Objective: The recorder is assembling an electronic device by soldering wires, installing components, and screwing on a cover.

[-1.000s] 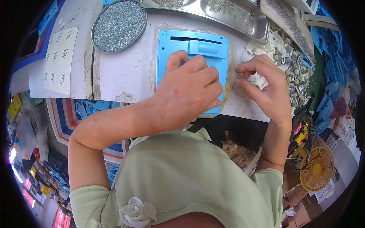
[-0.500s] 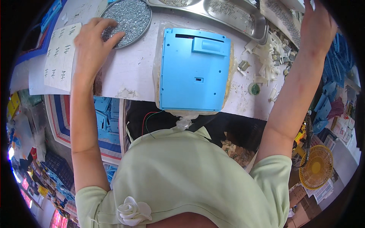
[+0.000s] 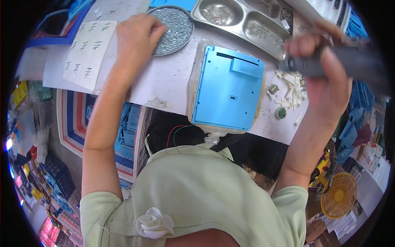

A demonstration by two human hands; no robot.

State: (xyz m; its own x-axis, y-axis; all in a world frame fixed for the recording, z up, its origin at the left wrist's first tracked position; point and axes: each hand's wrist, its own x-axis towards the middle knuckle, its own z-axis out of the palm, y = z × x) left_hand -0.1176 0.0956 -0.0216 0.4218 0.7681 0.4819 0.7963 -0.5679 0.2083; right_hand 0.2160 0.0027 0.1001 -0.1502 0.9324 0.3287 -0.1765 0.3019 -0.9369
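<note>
My right hand (image 3: 325, 70) is wrapped round a dark grey, blurred electric screwdriver (image 3: 349, 61), raised over the right side of the table with its narrow end pointing left. At the left edge of a round metal tray (image 3: 190, 39) full of small silvery screws (image 3: 175, 26), my left hand (image 3: 138, 39) has its fingers curled in and the thumb close to them. Whatever sits between those fingertips is hidden. Between my hands a light-blue plastic casing (image 3: 228, 88) lies on a plastic-wrapped pad (image 3: 192, 99), its slot and raised block toward the far end.
A steel compartment tray (image 3: 238, 26) with small metal parts stands at the back. White plastic pieces (image 3: 294, 88) and a small green round container (image 3: 280, 113) lie right of the casing. A marked paper sheet (image 3: 88, 53) is at left. Below stands a striped bag (image 3: 74, 119) of blue parts.
My right hand has come down and back from the far right, now with the electric screwdriver in it. My left hand's spread fingers have drawn together at the screw tray. The whole view has shifted.
</note>
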